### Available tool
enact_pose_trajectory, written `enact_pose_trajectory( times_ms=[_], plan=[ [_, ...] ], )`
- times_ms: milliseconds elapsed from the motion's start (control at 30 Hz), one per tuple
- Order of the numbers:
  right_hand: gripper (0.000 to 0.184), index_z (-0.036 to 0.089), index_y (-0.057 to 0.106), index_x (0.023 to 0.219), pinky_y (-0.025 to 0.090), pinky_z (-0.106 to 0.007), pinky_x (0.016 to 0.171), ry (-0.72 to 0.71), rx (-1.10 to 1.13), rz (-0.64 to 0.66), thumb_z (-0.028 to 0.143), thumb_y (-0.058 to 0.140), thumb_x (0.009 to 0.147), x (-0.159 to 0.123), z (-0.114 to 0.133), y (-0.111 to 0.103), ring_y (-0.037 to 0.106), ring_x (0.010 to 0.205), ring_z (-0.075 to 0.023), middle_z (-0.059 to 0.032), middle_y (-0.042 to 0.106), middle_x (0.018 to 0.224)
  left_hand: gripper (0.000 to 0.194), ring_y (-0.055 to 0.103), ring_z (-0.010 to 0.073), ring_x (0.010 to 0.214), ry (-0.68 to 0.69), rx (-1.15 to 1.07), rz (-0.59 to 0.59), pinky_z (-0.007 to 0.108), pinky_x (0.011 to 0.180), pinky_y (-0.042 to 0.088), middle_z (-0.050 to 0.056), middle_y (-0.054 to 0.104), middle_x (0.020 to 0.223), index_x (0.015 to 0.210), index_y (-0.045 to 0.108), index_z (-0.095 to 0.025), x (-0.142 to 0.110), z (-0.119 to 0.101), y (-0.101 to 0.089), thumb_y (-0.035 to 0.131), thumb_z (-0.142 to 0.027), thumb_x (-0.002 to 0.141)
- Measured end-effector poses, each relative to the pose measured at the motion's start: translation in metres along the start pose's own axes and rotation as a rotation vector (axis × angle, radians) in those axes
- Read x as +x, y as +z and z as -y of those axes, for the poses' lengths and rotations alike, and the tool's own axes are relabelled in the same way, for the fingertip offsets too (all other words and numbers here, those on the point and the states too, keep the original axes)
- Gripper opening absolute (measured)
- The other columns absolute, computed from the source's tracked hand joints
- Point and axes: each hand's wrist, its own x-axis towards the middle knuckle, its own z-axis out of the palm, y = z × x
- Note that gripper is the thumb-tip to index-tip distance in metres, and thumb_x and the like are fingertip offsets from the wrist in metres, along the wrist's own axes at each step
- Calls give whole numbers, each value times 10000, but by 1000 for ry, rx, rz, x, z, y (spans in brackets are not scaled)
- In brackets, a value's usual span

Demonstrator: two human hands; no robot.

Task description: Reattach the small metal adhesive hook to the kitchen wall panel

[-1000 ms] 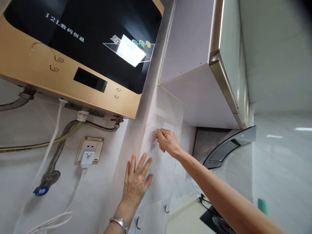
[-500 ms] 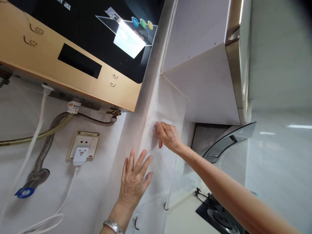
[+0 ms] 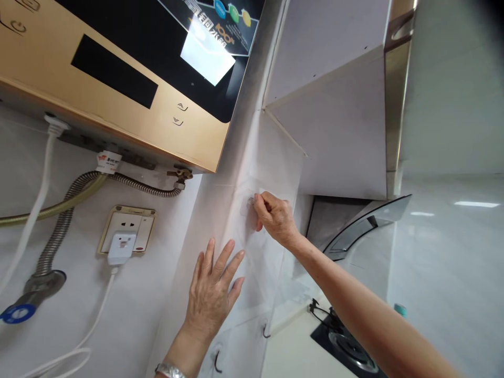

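My right hand (image 3: 276, 216) is closed in a pinch against the white tiled wall column (image 3: 265, 262). At its fingertips is a small, clear, shiny patch (image 3: 251, 201) on the tile; what the fingers grip is mostly hidden. Lower and to the left, my left hand (image 3: 212, 291) rests with fingers spread flat against the column near its corner, holding nothing. A silver bracelet (image 3: 170, 370) circles that wrist. Below the hands, two dark hooks on clear backings are fixed to the tile: one hook (image 3: 217, 362) by the left wrist, another hook (image 3: 266, 332) farther right.
A gold and black water heater (image 3: 189, 142) hangs at upper left, with a ribbed metal hose (image 3: 59, 231) and a plugged-in socket (image 3: 142, 231) beneath. A wall cabinet (image 3: 338, 126) juts out at upper right. Beyond are a range hood (image 3: 354, 231) and a gas stove (image 3: 348, 346).
The view has shifted slightly, so the heater and socket sit farther left and higher. Both hands keep nearly the same places on the column, the right still pinching.
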Motion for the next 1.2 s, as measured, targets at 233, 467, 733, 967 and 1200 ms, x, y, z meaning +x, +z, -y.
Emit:
enact_pose_trajectory(
  times_ms=[233, 467, 733, 967, 1200],
  plan=[
    [365, 257, 375, 661, 388, -244, 532, 22, -27, -34, 423, 383, 987, -3, 0, 3, 492, 400, -120, 67, 474, 399, 605, 300, 301, 1496, -15, -17, -9, 460, 1063, 529, -27, 488, 1528, 1451, 430, -346, -4, 1, 1, 627, -305, 880],
    [372, 260, 366, 702, 366, -266, 546, 85, -70, -119, 463, 291, 1005, -15, 4, 16, 490, 421, -139, 59, 444, 430, 560, 372, 320, 1458, -32, -10, -19, 493, 1066, 528, -6, 513, 1508, 1411, 489, -334, -4, -1, 0, 641, -310, 873],
    [419, 244, 451, 780, 301, -276, 524, 88, -176, -154, 460, 187, 1024, -24, 3, 25, 479, 473, -160, 13, 494, 521, 571, 408, 327, 1437, -24, -11, -49, 490, 1034, 557, 22, 552, 1473, 1394, 509, -315, -1, -1, -2, 671, -266, 849],
    [479, 212, 508, 819, 224, -279, 509, 72, -285, -185, 406, 128, 1038, -29, 2, 33, 467, 482, -160, -23, 548, 580, 586, 389, 332, 1448, -9, -11, -54, 492, 1033, 563, 47, 549, 1474, 1395, 505, -295, -1, -1, -2, 682, -245, 839],
    [457, 214, 501, 797, 195, -296, 507, 51, -422, -154, 419, 180, 1050, -32, 0, 36, 469, 464, -152, -42, 589, 603, 582, 385, 338, 1449, -13, 1, -41, 496, 1036, 558, 58, 528, 1490, 1398, 504, -299, -2, -1, -2, 675, -243, 844]
  ],
)
